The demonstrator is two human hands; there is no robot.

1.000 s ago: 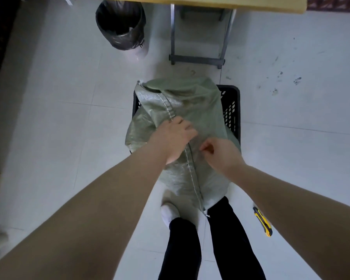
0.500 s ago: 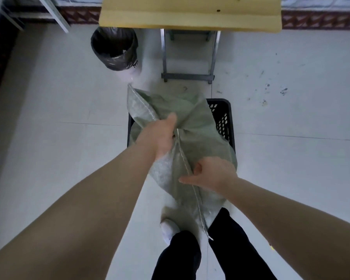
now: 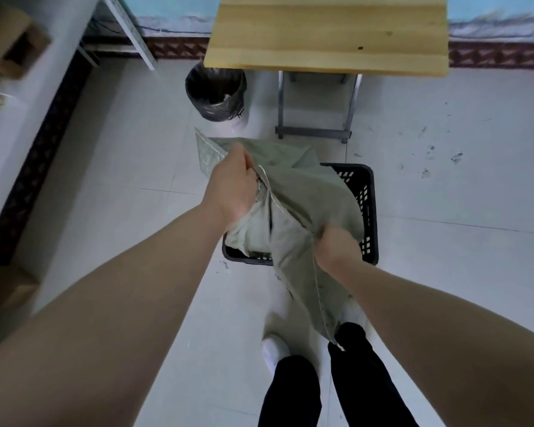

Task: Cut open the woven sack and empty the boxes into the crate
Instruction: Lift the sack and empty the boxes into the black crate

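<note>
The left hand [image 3: 232,186] curls its fingers [image 3: 244,163] round a bunched fold of the green woven sack [image 3: 305,204], holding it up. The right hand [image 3: 336,245] grips the cloth lower down, fingers buried in it. Beneath both sets of fingers, the sack droops into the black crate [image 3: 371,192].

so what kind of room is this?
Probably a plain indoor workroom or storeroom: pale tiled floor, a wooden table on metal legs by the wall, a lined waste bin, cardboard boxes at the left.
</note>
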